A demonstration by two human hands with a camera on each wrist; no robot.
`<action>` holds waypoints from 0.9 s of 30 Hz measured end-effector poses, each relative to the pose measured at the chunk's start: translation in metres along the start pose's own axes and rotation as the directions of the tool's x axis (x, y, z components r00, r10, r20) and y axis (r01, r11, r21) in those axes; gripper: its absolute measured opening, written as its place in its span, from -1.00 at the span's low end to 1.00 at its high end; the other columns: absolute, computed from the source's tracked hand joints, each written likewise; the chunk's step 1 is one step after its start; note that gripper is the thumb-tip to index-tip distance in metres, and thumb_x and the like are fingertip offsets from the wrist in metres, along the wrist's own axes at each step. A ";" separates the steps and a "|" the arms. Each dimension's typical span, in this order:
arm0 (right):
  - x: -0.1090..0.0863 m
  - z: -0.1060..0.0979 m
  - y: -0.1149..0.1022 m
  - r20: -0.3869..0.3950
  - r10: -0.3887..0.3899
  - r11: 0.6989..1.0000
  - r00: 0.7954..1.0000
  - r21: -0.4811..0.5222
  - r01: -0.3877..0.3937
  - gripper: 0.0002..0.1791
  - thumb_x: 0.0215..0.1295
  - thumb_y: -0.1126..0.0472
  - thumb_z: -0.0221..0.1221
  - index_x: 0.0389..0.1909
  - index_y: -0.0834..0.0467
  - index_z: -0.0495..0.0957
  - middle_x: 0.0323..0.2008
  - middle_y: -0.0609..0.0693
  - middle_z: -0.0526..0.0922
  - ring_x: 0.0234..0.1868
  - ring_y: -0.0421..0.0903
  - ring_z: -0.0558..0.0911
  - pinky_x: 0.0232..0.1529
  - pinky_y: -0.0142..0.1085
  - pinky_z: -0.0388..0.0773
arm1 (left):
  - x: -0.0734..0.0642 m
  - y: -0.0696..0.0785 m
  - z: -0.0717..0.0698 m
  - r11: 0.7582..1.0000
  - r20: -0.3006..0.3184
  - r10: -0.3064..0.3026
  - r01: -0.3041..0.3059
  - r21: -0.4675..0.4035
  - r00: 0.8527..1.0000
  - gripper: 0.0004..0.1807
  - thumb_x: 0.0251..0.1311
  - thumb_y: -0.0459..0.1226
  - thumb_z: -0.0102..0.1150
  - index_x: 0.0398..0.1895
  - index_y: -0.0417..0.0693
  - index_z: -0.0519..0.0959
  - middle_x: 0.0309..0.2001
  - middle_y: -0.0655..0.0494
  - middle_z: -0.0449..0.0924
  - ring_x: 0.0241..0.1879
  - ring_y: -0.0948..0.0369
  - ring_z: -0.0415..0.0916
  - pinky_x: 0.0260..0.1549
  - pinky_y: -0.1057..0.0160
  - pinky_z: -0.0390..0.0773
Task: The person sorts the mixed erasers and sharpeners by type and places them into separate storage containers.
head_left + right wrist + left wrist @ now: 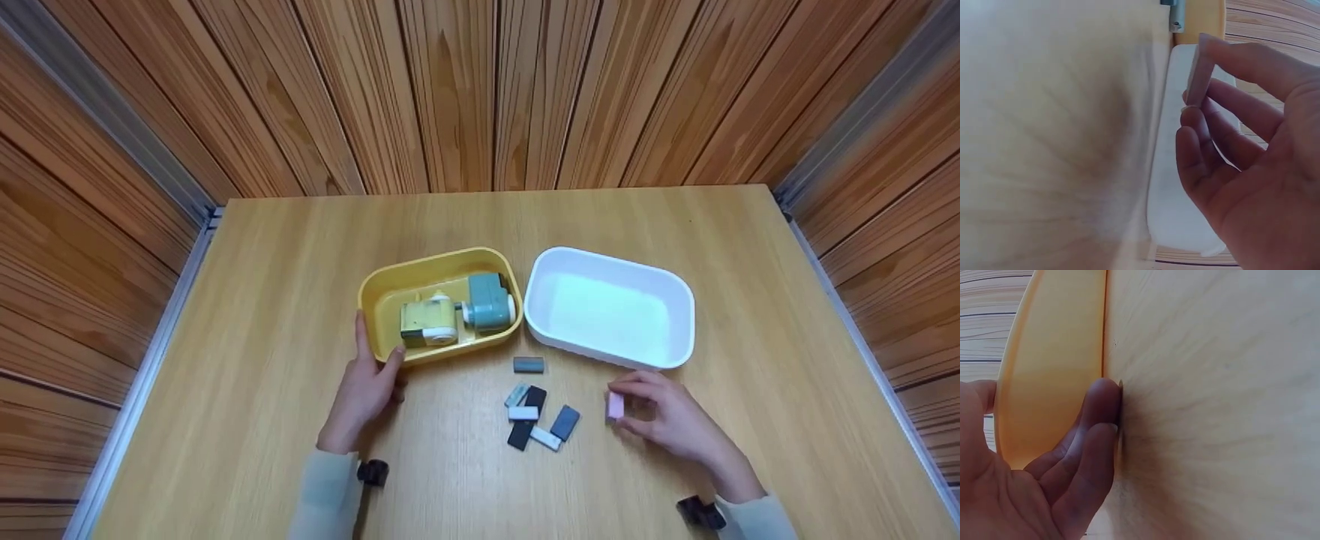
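Note:
My left hand (pixel 367 386) grips the near left corner of a yellow plastic bin (pixel 384 271), thumb at the rim. In the left wrist view, curled fingers (pixel 1100 405) press against the bin's outer wall low down by the tabletop. Between thumb and fingertips, my right hand (pixel 667 412) pinches a small pink block (pixel 615 406), held near the table in front of a white bin (pixel 679 289). The right wrist view shows this block (pixel 1201 79) on edge, with the white bin behind. Left of that hand, several small blocks lie loosely piled, including a dark blue one (pixel 565 423).
Inside the yellow bin lie a yellow-green toy-like piece (pixel 426 319) and a teal one (pixel 487 300). A grey block (pixel 529 365) lies between the bins and the pile. Wood-patterned panels (pixel 457 90) stand behind the table and at both sides.

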State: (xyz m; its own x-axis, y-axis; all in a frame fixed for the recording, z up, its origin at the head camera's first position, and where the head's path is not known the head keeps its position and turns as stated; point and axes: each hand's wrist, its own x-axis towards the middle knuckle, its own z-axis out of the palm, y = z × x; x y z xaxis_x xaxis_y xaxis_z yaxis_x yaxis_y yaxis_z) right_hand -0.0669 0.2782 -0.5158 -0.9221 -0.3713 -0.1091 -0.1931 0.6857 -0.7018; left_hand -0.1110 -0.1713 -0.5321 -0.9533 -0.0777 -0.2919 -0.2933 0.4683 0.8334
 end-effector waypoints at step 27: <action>0.009 -0.023 -0.027 -0.187 -0.111 0.976 0.976 0.162 0.142 -0.52 0.15 0.17 0.45 0.12 0.11 0.66 0.03 -0.19 0.61 -0.01 -0.13 0.59 -0.01 -0.34 0.56 | 0.001 -0.001 0.001 0.998 0.010 -0.022 0.022 -0.053 1.000 -0.03 0.44 0.11 -0.01 0.52 0.55 -0.56 -0.44 -0.07 0.59 -0.55 0.05 0.58 -0.45 0.18 0.61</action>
State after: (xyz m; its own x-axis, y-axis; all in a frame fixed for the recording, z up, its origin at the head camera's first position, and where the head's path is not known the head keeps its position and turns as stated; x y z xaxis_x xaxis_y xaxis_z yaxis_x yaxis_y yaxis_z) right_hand -0.0777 0.2703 -0.4814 -0.9412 -0.3218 0.1030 -0.2653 0.5151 -0.8150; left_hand -0.1113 -0.1708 -0.5341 -0.9459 -0.0796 -0.3145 -0.3180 0.4193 0.8503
